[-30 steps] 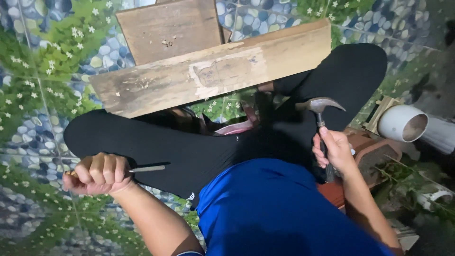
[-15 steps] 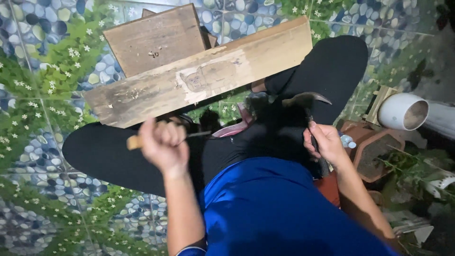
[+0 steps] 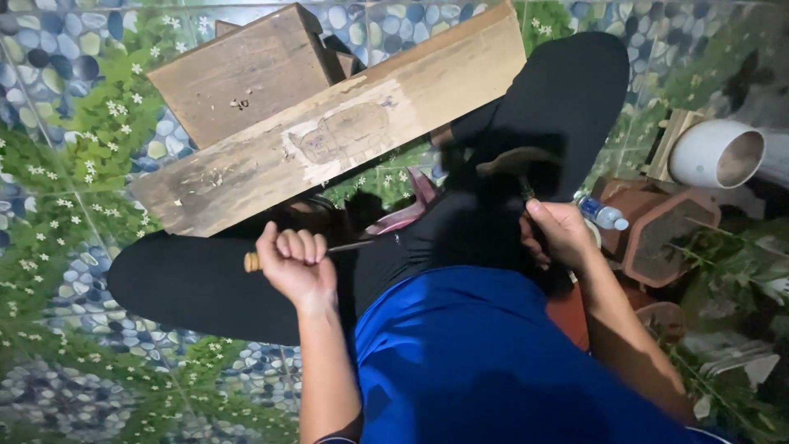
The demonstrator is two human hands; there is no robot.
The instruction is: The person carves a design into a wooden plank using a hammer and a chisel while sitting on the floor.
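Left hand [image 3: 294, 261]: fist clenched round a wooden-handled chisel [image 3: 308, 251], just below the plank [image 3: 329, 140].
Right hand [image 3: 559, 233]: grips the hammer [image 3: 516, 164].
Unclear: chisel tip, blurred.

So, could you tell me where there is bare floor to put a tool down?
The tiled floor left of the long plank and the left knee is bare. The right side is crowded: white pipe, clay pots, small bottle. The left hand holds a chisel, the right hand a hammer.
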